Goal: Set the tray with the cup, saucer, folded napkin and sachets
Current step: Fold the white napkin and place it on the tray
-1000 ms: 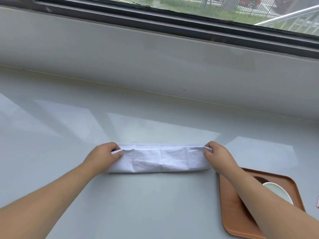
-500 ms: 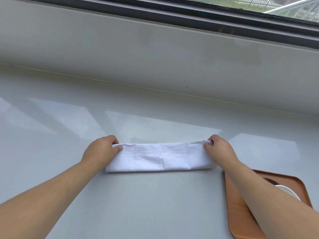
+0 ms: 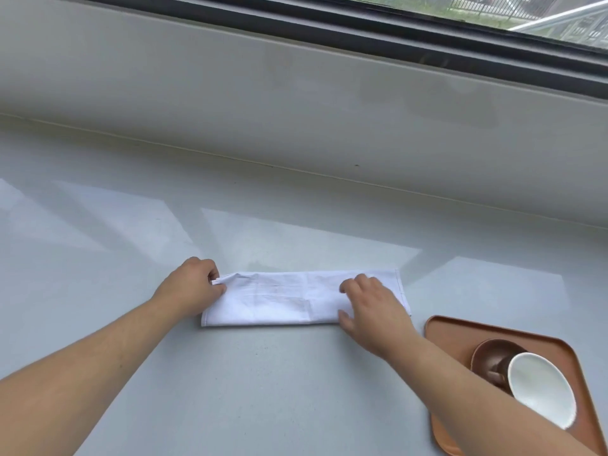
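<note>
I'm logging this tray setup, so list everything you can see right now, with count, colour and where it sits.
napkin: one, white, folded into a long strip, flat on the counter, left of the tray
tray: one, terracotta brown, on the counter at lower right
saucer: one, dark brown, on the tray
cup: one, white inside, on the saucer
counter: one, pale grey, glossy
window: one, dark frame, along the top
sachets: none in view
left hand: pinching the napkin's left end
right hand: flat on the napkin's right part
</note>
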Tool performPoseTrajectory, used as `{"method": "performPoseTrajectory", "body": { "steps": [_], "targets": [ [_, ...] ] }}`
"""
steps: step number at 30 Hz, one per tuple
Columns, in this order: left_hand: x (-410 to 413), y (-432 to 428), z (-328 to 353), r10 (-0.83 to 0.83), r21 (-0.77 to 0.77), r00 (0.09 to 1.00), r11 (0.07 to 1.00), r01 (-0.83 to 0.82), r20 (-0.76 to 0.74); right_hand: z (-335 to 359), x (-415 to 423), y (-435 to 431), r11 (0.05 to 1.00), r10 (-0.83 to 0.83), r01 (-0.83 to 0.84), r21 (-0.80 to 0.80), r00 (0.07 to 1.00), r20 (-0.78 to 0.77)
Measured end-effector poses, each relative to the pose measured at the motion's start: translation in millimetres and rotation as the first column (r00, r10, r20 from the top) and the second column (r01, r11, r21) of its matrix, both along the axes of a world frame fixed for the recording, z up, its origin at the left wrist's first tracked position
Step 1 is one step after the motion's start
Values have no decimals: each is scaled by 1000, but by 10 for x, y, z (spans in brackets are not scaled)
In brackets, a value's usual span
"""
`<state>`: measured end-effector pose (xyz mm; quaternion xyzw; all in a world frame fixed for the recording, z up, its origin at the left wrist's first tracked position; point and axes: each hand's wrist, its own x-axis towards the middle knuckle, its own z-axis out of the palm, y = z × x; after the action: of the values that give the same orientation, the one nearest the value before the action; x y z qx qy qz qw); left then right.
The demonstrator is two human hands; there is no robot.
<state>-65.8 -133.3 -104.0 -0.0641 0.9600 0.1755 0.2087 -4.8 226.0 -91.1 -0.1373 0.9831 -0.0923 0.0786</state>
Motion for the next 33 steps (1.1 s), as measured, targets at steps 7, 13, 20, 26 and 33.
{"method": "performPoseTrajectory", "body": {
  "steps": [7,13,20,26,33],
  "targets": [
    [232,-96,-4,75,-1,997,997,-75,25,-125,130,-302,979,160,-167,117,985,64],
    [353,-184,-29,111,0,994,994,-111,4,-95,6,-310,962,175,-192,196,979,100],
    [304,-86,12,14,18,996,1000,-15,94,-43,-246,-278,978,30,-37,205,999,36],
    [283,54,34,-35,4,997,999,35,63,31,-271,-252,979,10,5,202,997,-73],
    [294,61,101,49,-38,985,998,-43,165,35,53,-354,987,83,-76,143,996,-45]
  ]
}}
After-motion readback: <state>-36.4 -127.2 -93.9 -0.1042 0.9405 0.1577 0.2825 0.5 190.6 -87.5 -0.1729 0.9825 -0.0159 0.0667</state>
